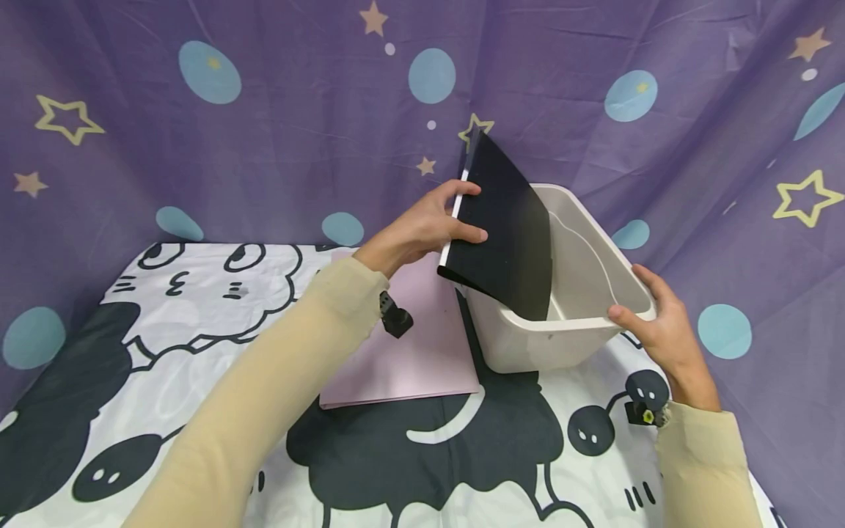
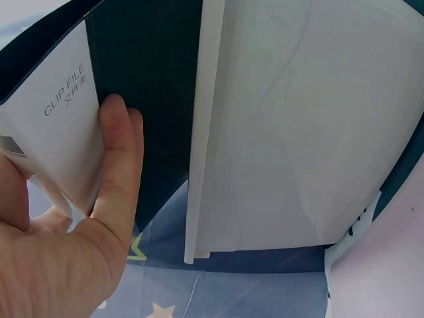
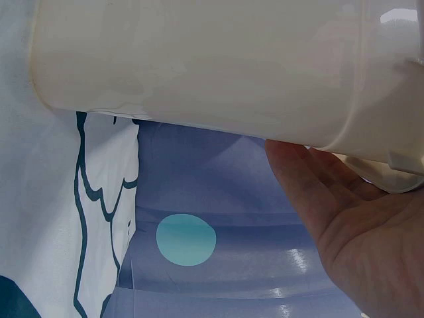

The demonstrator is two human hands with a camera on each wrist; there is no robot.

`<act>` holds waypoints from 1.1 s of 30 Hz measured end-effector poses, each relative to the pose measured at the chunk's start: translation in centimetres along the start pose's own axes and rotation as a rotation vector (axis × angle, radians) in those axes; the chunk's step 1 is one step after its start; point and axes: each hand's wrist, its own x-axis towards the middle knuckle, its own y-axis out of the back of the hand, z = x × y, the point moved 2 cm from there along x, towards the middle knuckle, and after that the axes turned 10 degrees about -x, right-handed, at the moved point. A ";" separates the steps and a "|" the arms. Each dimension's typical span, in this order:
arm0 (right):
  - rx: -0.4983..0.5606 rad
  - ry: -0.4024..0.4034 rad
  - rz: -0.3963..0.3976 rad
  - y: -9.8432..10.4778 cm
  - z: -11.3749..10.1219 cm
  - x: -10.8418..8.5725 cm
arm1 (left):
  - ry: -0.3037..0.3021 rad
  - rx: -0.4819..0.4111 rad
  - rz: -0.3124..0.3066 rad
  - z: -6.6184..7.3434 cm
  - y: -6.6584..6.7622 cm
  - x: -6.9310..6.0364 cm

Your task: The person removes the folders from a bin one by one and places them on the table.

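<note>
My left hand [image 1: 432, 227] pinches a black clip file [image 1: 505, 227] along its white-labelled spine. The file stands tilted, its lower part inside a white plastic bin [image 1: 541, 345]. "CLIP FILE" is legible on the label [image 2: 63, 99] in the left wrist view, with the fingers about that spine. My right hand [image 1: 663, 330] grips the bin's near right corner, thumb over the rim; in the right wrist view its fingers lie against the bin's outer side [image 3: 199, 59]. A pink folder [image 1: 422, 337] lies flat left of the bin. The file hides part of the bin's inside.
A black and white cartoon-print cloth [image 1: 198, 308] covers the surface under everything. Purple curtain [image 1: 297, 132] with stars and dots hangs right behind the bin and along both sides.
</note>
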 end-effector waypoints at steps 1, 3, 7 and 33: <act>0.002 0.000 -0.001 0.0 0.0 0.0 | 0.001 -0.006 0.004 0.0 0.1 -0.1; 0.002 0.001 0.000 0.0 0.0 0.0 | 0.002 -0.024 0.008 0.0 0.3 -0.3; -0.003 0.011 0.008 0.1 0.0 0.0 | 0.012 -0.127 -0.001 0.0 0.5 -0.6; -0.008 0.013 0.008 0.1 -0.2 0.0 | -0.055 -0.263 0.033 -1.1 2.0 -2.2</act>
